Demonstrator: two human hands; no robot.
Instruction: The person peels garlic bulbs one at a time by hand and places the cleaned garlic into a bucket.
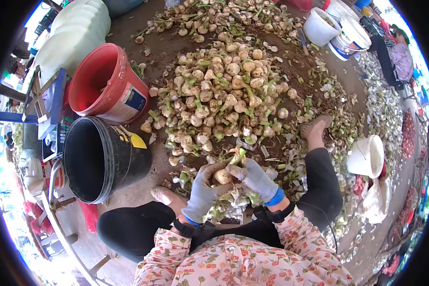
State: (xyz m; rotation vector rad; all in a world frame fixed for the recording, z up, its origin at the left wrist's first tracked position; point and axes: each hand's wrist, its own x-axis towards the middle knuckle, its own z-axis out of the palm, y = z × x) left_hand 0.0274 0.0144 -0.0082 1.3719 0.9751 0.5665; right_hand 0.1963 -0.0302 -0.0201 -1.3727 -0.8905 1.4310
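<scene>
Both of my hands wear grey gloves and meet above my lap. In my left hand the fingers are wrapped round a brownish garlic bulb. My right hand is closed at the bulb's upper side, thumb and fingers pinching by the base of its green stalk. Whether a small tool is also in the right hand is hidden. Just beyond the hands rises a large heap of garlic bulbs with short green stalks. Peeled skins and leaf scraps lie beneath my hands.
To the left stand a black bucket and a red bucket. White buckets are at the back right, and another white bucket is at right. A knife lies beyond the heap. A person sits far right.
</scene>
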